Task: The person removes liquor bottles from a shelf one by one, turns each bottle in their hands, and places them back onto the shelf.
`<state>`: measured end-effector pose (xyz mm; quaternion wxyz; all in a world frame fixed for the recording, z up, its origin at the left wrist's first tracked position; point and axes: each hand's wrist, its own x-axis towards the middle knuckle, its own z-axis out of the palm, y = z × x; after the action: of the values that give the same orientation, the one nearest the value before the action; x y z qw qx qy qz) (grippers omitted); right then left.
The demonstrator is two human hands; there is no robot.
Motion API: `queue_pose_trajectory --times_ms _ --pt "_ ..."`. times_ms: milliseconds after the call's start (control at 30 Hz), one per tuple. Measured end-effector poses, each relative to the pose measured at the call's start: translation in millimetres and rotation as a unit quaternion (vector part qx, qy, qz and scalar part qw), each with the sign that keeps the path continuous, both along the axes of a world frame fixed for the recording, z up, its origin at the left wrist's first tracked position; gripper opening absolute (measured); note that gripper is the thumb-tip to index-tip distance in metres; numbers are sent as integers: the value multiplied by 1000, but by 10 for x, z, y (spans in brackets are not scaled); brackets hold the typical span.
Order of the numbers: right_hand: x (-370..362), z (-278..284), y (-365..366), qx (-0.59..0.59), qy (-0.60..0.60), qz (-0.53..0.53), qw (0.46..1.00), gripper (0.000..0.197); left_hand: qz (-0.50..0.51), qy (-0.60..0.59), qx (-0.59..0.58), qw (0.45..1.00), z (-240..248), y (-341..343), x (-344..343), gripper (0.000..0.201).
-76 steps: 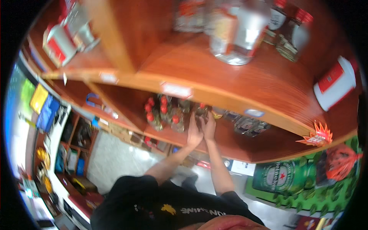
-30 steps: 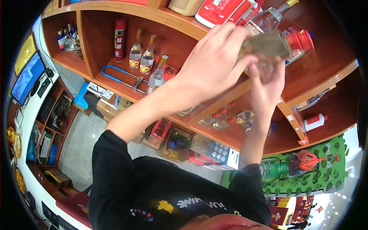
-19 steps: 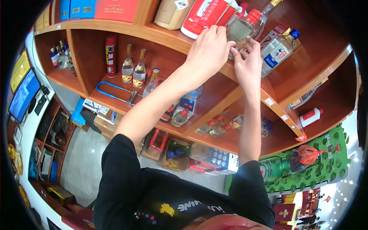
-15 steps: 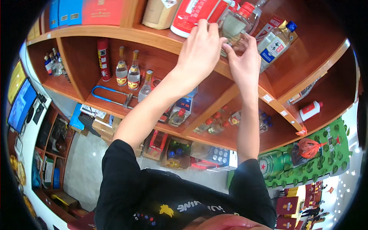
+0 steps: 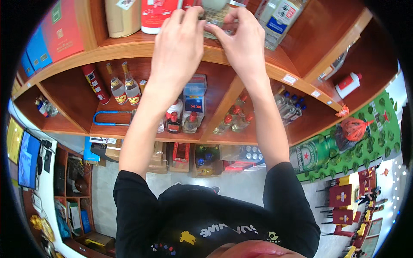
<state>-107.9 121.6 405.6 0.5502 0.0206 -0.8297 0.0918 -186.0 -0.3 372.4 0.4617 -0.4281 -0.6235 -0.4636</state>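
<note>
On the upper wooden shelf a clear glass bottle (image 5: 216, 16) stands between my two hands, its top cut off by the picture's edge. My left hand (image 5: 180, 45) has its fingers curled against the bottle's left side, their tips partly hidden. From the other side my right hand (image 5: 243, 43) closes on it, thumb toward the front and bent fingers around the right. A red and white container (image 5: 158, 17) is just left of my left hand. To the right of my right hand is a clear bottle with a blue and white label (image 5: 282, 19).
The shelf's wooden front edge (image 5: 129, 50) runs below my hands. The lower compartment holds two tall clear bottles (image 5: 124, 86), a red can (image 5: 95, 84), a blue U-shaped lock (image 5: 105, 117) and small red-capped bottles (image 5: 190, 123). Boxes (image 5: 178, 157) stand on the floor beneath.
The view has turned, so the shelves and my hands appear farther left and higher. Both hands stay at the same glass bottle.
</note>
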Motion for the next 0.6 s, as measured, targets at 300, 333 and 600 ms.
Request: queue_pose_trajectory --times_ms 300,333,600 --pt "382 -139 91 -34 79 111 990 14 -348 -34 37 936 -33 -515 753 12" --pt "490 -170 82 -62 76 142 985 13 -447 -102 75 886 -31 -650 958 10" --pt "1988 24 -697 -94 46 445 889 6 -928 -96 -56 355 224 -1010 1202 9"
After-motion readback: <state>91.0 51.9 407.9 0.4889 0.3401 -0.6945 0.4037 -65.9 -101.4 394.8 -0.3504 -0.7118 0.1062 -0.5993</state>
